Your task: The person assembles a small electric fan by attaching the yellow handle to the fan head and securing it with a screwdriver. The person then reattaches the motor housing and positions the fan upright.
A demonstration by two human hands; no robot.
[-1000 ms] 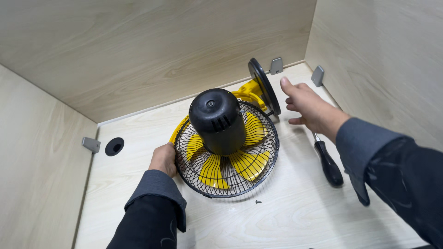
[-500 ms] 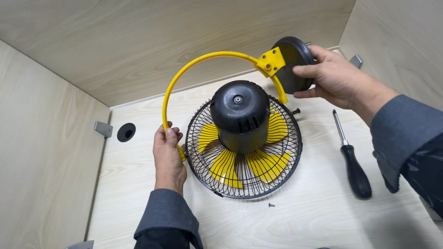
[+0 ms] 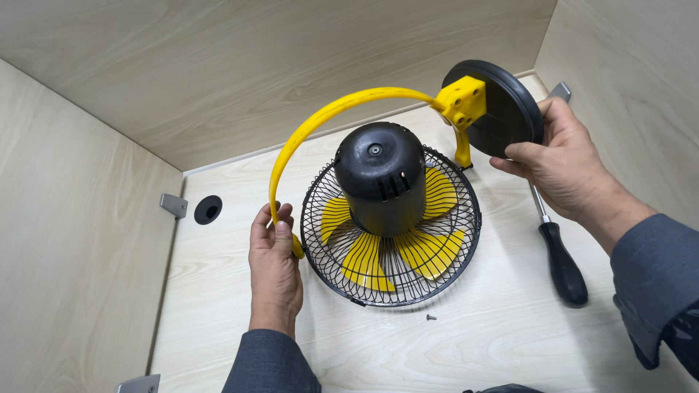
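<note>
Yellow-bladed desk fan [image 3: 389, 233] lies face-down on a pale wood desk [image 3: 495, 342], wire grille flat against the top, black motor housing [image 3: 380, 175] pointing up at the camera. L hand [image 3: 275, 262] is wrapped around the lower end of the yellow arched bracket [image 3: 320, 124], apparently steadying it at the grille's edge. R hand [image 3: 564, 160] clasps the round black base [image 3: 502, 105], held up off the desk w/ the arch swung over the motor. Black-handled screwdriver [image 3: 561, 258] rests just right of the grille, under the R wrist. One small screw [image 3: 431, 317] lies loose near the grille's front edge. Wood panels wall in three sides; a cable hole [image 3: 208, 209] and metal brackets [image 3: 173, 204] sit at far left.
</note>
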